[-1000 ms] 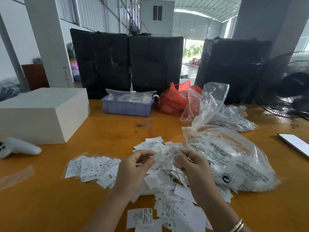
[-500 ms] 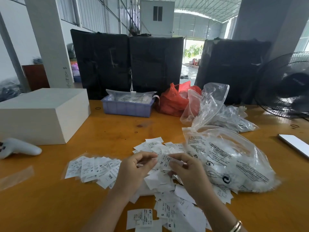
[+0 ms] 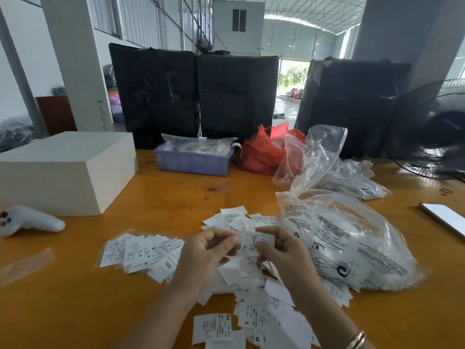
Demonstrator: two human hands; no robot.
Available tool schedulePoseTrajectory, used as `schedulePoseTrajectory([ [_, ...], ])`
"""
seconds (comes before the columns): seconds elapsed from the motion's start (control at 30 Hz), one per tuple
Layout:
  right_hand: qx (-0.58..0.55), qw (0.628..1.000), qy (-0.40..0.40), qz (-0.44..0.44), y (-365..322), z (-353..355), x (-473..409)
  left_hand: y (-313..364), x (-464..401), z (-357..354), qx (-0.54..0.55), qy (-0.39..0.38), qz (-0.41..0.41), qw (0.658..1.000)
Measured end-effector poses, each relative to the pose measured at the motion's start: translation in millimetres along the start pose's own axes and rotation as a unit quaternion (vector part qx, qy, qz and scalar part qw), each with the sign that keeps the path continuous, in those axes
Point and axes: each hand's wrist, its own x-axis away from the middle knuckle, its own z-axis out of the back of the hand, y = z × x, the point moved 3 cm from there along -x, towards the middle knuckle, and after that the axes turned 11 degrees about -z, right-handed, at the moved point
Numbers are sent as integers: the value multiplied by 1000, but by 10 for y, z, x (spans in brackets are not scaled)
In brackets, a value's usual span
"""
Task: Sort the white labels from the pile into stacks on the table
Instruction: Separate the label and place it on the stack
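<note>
Label (image 3: 254,241) pinched between fingers of both hands above pile (image 3: 251,273).

Glossy wooden table (image 3: 176,197), paper labels (image 3: 141,253)

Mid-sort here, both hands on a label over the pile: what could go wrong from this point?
1. The fan stands at the table's right edge; if it runs, it might scatter the loose labels.
2. The sorted row lies close beside the loose labels, so the two may mix.
3. The left hand and right hand pinch one label; another might cling unseen behind it.
</note>
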Motion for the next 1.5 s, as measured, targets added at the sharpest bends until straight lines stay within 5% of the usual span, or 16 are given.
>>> schedulePoseTrajectory([
  [0.5, -130, 991, 12, -24, 11, -15, -14, 36, -1, 17, 45, 39, 14, 998],
  [1.17, -70, 996, 31, -35, 72, -50, -7, -7, -5, -49, 5, 10, 9, 1000],
  [1.5, 42, 998, -45, -30, 46, -64, 14, 7, 3, -31, -20, 18, 0, 1000],
])
